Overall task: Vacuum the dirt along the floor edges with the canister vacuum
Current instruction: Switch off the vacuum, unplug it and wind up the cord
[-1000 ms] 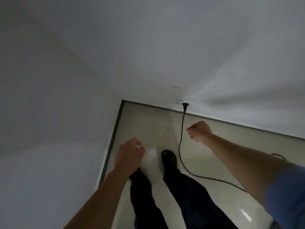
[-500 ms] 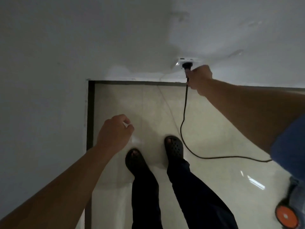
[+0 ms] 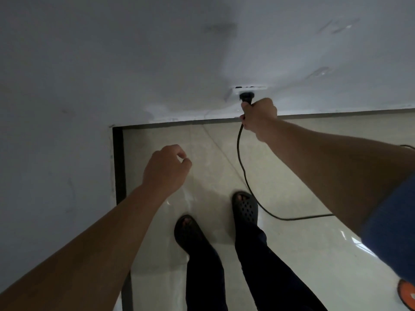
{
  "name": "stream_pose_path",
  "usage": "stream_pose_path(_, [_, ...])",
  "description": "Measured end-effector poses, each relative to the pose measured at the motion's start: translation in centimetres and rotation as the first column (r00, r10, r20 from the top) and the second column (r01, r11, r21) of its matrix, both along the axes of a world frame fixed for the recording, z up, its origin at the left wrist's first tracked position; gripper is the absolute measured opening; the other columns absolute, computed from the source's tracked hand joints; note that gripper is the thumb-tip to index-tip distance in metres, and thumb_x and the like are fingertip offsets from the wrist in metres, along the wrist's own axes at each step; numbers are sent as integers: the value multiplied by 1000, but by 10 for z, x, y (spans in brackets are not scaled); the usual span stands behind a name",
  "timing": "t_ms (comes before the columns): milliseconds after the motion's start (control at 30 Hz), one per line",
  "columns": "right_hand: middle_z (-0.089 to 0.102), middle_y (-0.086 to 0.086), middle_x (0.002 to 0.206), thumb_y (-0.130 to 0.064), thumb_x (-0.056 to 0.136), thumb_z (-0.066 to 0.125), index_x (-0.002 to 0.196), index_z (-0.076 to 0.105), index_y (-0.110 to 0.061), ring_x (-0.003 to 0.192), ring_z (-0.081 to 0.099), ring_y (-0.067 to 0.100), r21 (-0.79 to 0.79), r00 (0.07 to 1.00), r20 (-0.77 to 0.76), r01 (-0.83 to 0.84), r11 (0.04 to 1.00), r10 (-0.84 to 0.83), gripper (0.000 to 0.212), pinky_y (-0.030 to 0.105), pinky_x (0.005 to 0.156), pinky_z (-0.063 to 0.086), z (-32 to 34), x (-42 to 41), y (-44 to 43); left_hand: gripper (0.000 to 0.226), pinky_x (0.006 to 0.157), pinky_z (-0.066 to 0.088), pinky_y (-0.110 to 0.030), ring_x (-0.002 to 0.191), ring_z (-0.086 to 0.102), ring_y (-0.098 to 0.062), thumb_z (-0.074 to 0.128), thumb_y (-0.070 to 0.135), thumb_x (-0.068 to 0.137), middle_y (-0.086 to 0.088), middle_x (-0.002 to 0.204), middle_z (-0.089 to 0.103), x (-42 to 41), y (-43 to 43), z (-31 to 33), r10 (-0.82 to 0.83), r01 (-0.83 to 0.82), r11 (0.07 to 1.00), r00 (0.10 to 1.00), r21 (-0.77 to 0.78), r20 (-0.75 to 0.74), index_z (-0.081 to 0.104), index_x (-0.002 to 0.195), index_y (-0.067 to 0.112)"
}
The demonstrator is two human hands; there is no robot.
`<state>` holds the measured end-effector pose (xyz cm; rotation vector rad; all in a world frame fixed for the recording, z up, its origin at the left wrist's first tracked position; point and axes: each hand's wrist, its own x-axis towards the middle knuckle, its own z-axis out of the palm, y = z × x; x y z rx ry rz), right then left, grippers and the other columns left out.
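**Power cord** point(image 3: 241, 158): black. Its long axis runs from the wall socket point(image 3: 253, 88) down and out across the floor point(image 3: 292, 254) to the person's right.
**Plug** point(image 3: 246, 97): at the socket, low on the far wall, straight ahead of the feet. Whether it is fully home cannot be told.
**Right hand** point(image 3: 258, 115): much the nearer, wrapped round the cord just under the plug.
**Left hand** point(image 3: 166, 169): loosely curled and holding nothing, well apart from the plug, near the dark skirting point(image 3: 118, 164).
**Canister vacuum** point(image 3: 407, 293): only an orange wheel shows, low at the right.
**Note:** any push or pull likely runs square to the wall, and falls to the right hand.
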<state>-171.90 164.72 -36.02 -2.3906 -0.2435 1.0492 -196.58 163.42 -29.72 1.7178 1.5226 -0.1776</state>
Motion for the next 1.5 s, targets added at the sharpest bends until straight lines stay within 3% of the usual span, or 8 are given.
stream_pose_path(200, [71, 14, 83, -34, 98, 53, 89, 66, -5, 78, 69, 35, -14, 927, 158, -342, 940, 340, 34, 49, 76, 58, -5, 5, -20, 11, 75, 54, -38, 78, 63, -20, 59, 25, 87, -1, 84, 66, -3, -3, 1, 10, -10, 1000, 1000, -17, -13, 67, 93, 19])
stream_pose_path(467, [72, 9, 74, -33, 97, 55, 84, 66, -10, 70, 70, 31, -118, 918, 82, -378, 918, 388, 29, 47, 70, 58, 5, -8, -93, 9, 76, 55, -40, 76, 62, -20, 60, 26, 87, -2, 83, 65, -3, 0, 12, 33, -35, 999, 999, -41, -35, 66, 91, 20])
stream_pose_path(700, [69, 24, 81, -22, 103, 51, 93, 58, -2, 50, 57, 20, -46, 976, -124, 172, 984, -177, 23, 29, 49, 54, 29, 23, -181, 11, 76, 55, -40, 78, 62, -21, 59, 29, 88, -2, 85, 65, 17, -5, 27, -38, 37, 999, 998, -34, -42, 64, 92, 21])
stream_pose_path(800, [65, 14, 73, -24, 104, 49, 83, 53, -5, 50, 55, 17, -41, 816, -294, 510, 859, -498, 28, 29, 53, 56, 63, 51, -171, 10, 76, 54, -36, 77, 62, -20, 59, 29, 87, -2, 84, 66, 27, -17, 40, -81, 78, 996, 995, -45, -60, 63, 92, 22])
stream_pose_path(900, [62, 12, 67, -23, 105, 48, 79, 52, -5, 40, 51, 11, -22, 611, -481, 709, 705, -629, 31, 22, 44, 52, 110, 72, -170, 9, 77, 54, -35, 78, 62, -19, 60, 29, 86, -1, 88, 65, 43, -35, 61, -136, 129, 984, 989, -124, -52, 62, 94, 25])
stream_pose_path(1100, [63, 5, 58, -20, 105, 46, 88, 55, -6, 40, 51, 10, 1, 332, -768, 855, 518, -548, 24, 19, 42, 49, 216, 84, -200, 27, 79, 51, -26, 85, 62, -19, 62, 28, 87, -2, 101, 64, 98, -76, 117, -318, 323, 912, 946, -255, 61, 58, 114, 26])
stream_pose_path(1300, [58, 2, 63, -18, 104, 46, 86, 57, -5, 43, 51, 9, -21, 135, -892, 941, 338, -432, 25, 17, 41, 49, 299, 107, -268, 84, 93, 49, -40, 110, 55, -24, 70, 27, 83, -3, 130, 43, 173, -130, 163, -466, 527, 814, 843, -243, 269, 19, 148, 42])
stream_pose_path(1500, [56, -2, 57, -9, 89, 63, 91, 59, -6, 41, 50, 5, -23, 64, -934, 971, 237, -352, 5, 16, 39, 47, 331, 142, -363, 73, 95, 48, -42, 111, 54, -22, 68, 34, 84, -3, 129, 42, 256, -181, 175, -473, 504, 864, 821, -16, 321, 26, 144, 39])
